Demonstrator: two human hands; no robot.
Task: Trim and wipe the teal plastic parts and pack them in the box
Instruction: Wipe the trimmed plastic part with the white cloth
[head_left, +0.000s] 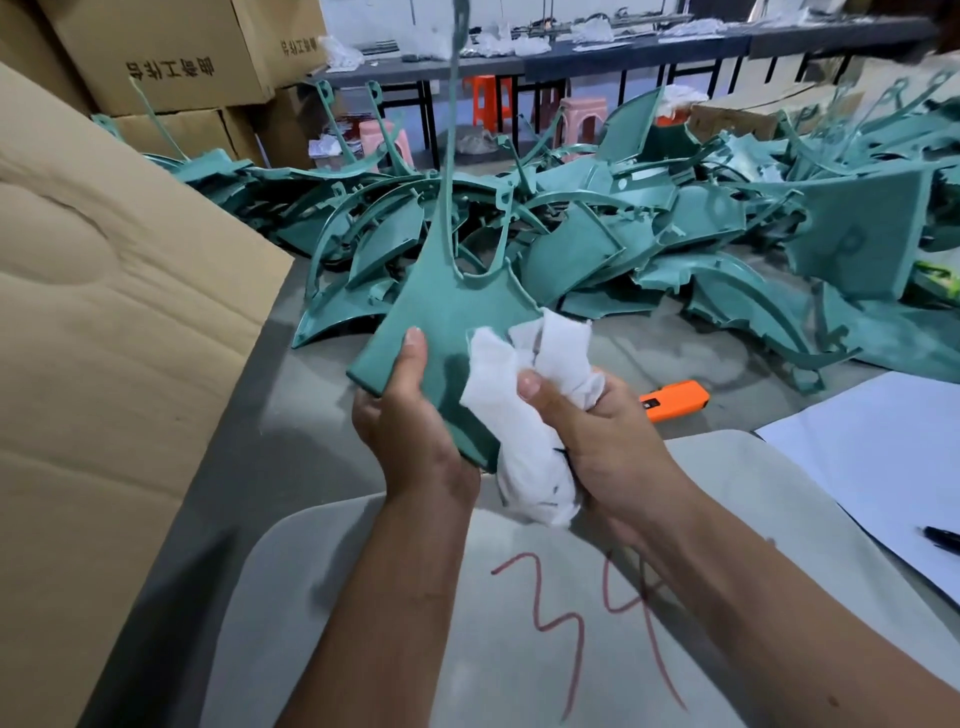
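— Where's the teal part (447, 317)?
— Held up above the desk (311, 415), centre of view, its thin stem rising toward 12 o'clock.
— And the hands?
— The left hand (410, 415) grips its lower edge, thumb flat on the face. The right hand (597, 436) is curled round a white cloth (524, 415), which touches the part's 3 o'clock side.
— Around them?
— A pile of teal parts (623, 234) at 12 to 2 o'clock, an orange tool (675, 400) at 3, a cardboard box flap (104, 338) at 9.
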